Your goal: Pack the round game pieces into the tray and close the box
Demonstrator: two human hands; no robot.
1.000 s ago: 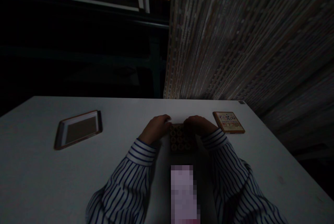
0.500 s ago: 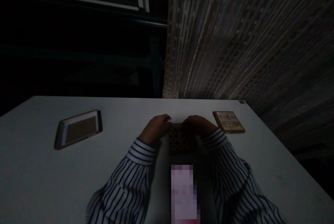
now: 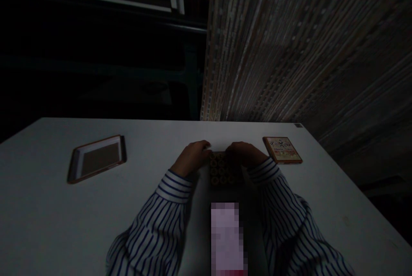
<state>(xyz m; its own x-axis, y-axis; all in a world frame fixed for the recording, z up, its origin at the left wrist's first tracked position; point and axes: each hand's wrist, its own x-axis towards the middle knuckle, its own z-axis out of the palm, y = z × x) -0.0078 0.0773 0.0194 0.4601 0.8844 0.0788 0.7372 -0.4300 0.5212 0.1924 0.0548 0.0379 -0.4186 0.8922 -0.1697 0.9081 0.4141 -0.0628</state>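
The left hand (image 3: pixel 192 158) is set, fingers curled, at the ten o'clock side of a dark tray (image 3: pixel 222 186) of round pieces (image 3: pixel 223 180); the right hand (image 3: pixel 243 153) is bent over its one o'clock corner. Whether either is clamped on anything cannot be told. The tray is seen on the bench (image 3: pixel 64 224), between them. It is judged light and stiff, its pieces prone to slide; its walls would best be gripped at nine and three o'clock.

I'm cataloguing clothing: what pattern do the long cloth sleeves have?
Head view: the long cloth sleeves have dark-blue stripes on white.
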